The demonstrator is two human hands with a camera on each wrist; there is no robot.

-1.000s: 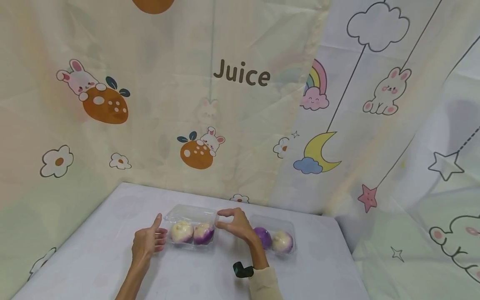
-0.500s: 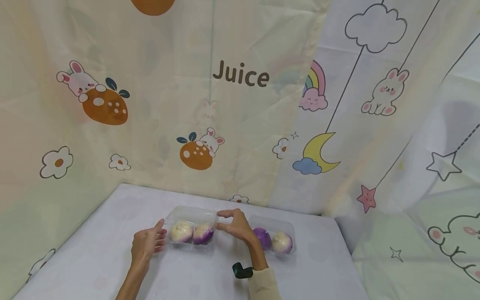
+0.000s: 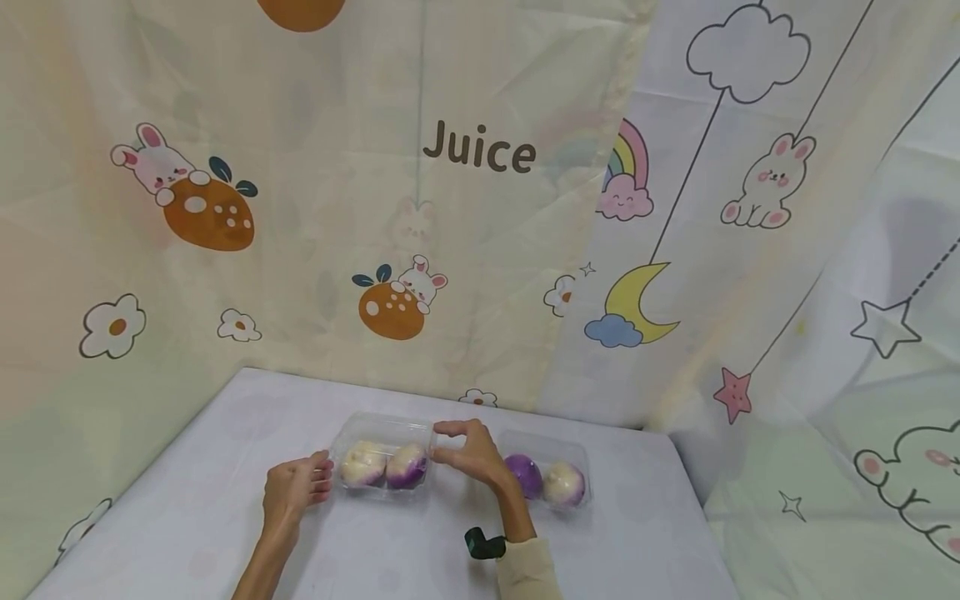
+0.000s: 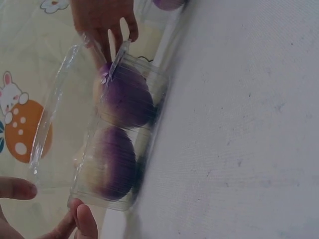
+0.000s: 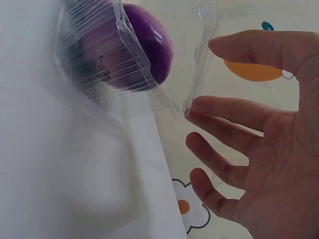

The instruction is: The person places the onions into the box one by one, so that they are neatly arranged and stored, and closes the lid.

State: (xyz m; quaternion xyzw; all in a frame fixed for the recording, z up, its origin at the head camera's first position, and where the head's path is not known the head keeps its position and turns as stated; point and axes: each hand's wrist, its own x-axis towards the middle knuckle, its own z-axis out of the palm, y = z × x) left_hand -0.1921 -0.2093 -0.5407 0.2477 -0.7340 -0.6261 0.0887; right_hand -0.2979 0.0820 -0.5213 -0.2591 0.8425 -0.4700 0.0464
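Note:
A clear plastic clamshell box (image 3: 386,427) stands on the table with its lid (image 4: 49,107) raised ajar. Side by side in it lie two purple-and-white turnips, the left one (image 3: 363,465) and the right one (image 3: 407,467). At the box's left end is my left hand (image 3: 291,490); in the left wrist view its thumb (image 4: 19,188) is by the lid's edge and its fingers (image 4: 85,221) are at the base's corner. My right hand (image 3: 474,454) touches the lid's right side with thumb (image 5: 239,47) and forefinger (image 5: 229,110), the other fingers spread apart.
A second clear box (image 3: 551,450) with two turnips (image 3: 564,485) sits to the right, partly behind my right forearm. A dark device (image 3: 485,543) is on the right wrist. Printed curtains (image 3: 480,333) hang along the back edge of the white table (image 3: 630,550).
My left thumb has come down from pointing up to lie at the lid's left edge. The right hand, the boxes and the turnips have hardly moved.

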